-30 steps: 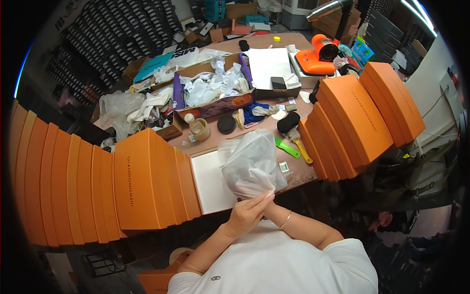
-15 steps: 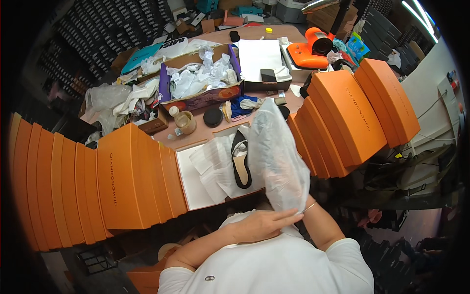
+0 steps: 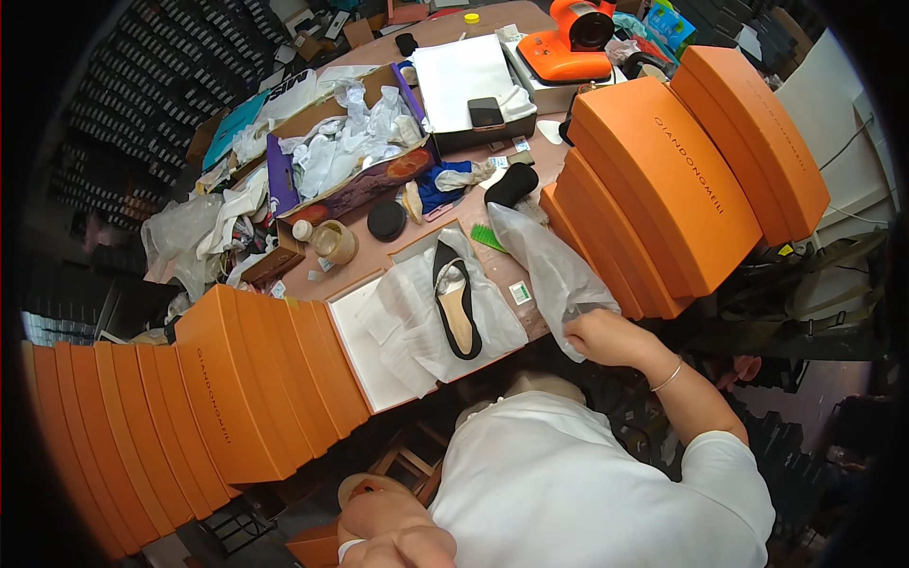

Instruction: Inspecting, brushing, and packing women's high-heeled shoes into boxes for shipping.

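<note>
White short-sleeved shirt; thin bracelet on right wrist.

Right hand out to the right of the torso, forearm running back down toward the shoulder in a short white sleeve, elbow bent. Thin bracelet on the wrist. Fingers curled and pinched shut on the lower edge of a clear plastic bag, knuckles up. Left hand low at the bottom edge, close to the camera and blurred, drawn in near the body; whether clenched or slack not to be made out.
</note>
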Available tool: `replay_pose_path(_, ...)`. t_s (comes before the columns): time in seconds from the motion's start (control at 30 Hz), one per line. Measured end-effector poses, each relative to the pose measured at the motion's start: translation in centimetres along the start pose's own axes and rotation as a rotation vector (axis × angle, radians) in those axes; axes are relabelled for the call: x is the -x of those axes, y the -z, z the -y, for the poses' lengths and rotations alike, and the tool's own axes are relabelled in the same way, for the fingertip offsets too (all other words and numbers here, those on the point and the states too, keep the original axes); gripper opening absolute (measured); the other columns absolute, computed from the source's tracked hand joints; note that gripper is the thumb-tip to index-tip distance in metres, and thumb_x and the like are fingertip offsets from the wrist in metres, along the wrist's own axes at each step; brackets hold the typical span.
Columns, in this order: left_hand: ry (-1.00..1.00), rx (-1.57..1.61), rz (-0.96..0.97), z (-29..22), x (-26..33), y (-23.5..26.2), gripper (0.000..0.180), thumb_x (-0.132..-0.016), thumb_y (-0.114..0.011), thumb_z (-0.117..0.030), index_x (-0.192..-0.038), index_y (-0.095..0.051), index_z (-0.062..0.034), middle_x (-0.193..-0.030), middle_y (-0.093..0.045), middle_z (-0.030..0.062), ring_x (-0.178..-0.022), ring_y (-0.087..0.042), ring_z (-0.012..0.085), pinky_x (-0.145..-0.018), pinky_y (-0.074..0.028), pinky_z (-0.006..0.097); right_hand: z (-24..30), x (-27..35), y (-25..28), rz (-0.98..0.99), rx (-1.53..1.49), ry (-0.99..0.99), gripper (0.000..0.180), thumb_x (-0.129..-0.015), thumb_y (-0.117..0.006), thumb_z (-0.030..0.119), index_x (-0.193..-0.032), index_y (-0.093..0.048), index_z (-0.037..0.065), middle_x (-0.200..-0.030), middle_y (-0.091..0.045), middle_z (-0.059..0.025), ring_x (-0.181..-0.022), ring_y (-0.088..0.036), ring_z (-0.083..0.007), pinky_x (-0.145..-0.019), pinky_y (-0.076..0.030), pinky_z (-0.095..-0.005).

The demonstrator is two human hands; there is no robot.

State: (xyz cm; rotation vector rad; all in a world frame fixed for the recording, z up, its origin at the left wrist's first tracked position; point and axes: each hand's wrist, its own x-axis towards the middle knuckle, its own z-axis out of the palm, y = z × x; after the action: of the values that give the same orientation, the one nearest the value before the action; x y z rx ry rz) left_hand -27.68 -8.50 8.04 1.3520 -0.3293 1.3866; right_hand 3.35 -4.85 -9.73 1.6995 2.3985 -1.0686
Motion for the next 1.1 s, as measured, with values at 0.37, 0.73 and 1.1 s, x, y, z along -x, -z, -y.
replay_pose_path(0.37,-0.046,0.138,-0.057,-0.2,-1.6,-1.3,0.019,-0.084,-0.066,0.000,-0.100,-0.068,-0.0111,-0.099,-0.066,0.0047,-0.095,-0.063,0.0199,-0.102,-0.040,0.040,6.0,-13.2,-13.9,-0.129,-0.103,0.047,0.078,-0.074,-0.075,0.034,-0.132,-0.037,-0.001,-0.134,-0.040,-0.0294,-0.092,-0.062,-0.0430,-0.080,-0.052,-0.0466)
replay_pose_path(0.73,0.692,-0.576,-0.757,11.0,3.9,9.6,0.021,-0.094,-0.051,-0.004,-0.111,-0.059,0.0046,-0.104,-0.064,0.0126,-0.091,-0.063,0.0202,-0.084,-0.051,0.033,1.1,-3.3,-3.4,-0.266,-1.296,0.108,0.045,-0.081,-0.073,0.013,-0.119,-0.058,-0.007,-0.119,-0.055,-0.0055,-0.108,-0.051,-0.0139,-0.096,-0.038,-0.0262)
replay_pose_path(1.1,1.526,-0.804,-0.994,25.9,14.6,26.3,0.054,-0.088,-0.066,-0.027,-0.132,-0.046,-0.0011,-0.073,-0.063,0.0114,-0.044,-0.046,0.0098,-0.039,-0.036,0.025,-1.6,1.6,-2.0,-0.347,-1.319,0.080,0.050,-0.078,-0.074,0.016,-0.121,-0.057,-0.005,-0.108,-0.062,-0.0025,-0.101,-0.054,-0.0107,-0.094,-0.041,-0.0256)
